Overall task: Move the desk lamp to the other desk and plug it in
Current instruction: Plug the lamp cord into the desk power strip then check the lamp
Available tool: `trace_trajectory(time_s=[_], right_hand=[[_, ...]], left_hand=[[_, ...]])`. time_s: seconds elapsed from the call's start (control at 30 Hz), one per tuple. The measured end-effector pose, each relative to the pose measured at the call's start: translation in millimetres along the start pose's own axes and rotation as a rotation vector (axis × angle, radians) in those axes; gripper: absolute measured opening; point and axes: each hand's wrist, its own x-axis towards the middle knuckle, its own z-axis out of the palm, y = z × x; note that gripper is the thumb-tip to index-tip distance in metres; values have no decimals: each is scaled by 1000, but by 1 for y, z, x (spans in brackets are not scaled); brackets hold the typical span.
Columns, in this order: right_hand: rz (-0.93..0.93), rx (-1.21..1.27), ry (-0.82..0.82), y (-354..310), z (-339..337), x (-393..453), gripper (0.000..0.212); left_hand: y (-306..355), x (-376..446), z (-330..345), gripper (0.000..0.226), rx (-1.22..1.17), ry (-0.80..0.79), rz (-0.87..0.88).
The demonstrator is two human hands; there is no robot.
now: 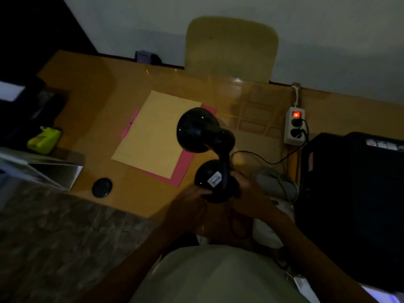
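I hold the black desk lamp [208, 154] by its round base, my left hand [185, 206] wrapped under the base's near edge and my right hand [251, 197] clasping its other side. A white sticker on the base carries dark print, too blurred for me to read. Beyond my left hand lie a yellow sheet [153, 130] on a pink folder [185, 169]. Past my right hand the lamp's cord [273, 159] runs to a power strip [294, 125] with a glowing red switch. The dim light hides my fingers.
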Motion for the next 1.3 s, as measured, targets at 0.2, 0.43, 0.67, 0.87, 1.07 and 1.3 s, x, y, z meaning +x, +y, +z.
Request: trace_trajectory(time_s=[0.2, 0.43, 0.67, 0.87, 1.07, 1.3], right_hand=[[236, 10, -167, 12, 16, 3, 78], [198, -67, -145, 19, 24, -2, 82], [34, -392, -179, 28, 38, -25, 55], [144, -369, -181, 32, 43, -31, 72], [207, -415, -196, 32, 45, -31, 78], [250, -448, -227, 27, 41, -25, 80]], left_hand=[[3, 45, -22, 112, 350, -218, 61], [10, 47, -9, 123, 213, -353, -119], [1, 15, -2, 117, 142, -302, -124], [0, 1, 0, 111, 181, -265, -72], [4, -5, 3, 107, 266, -255, -54], [9, 0, 1, 112, 340, -294, -111]])
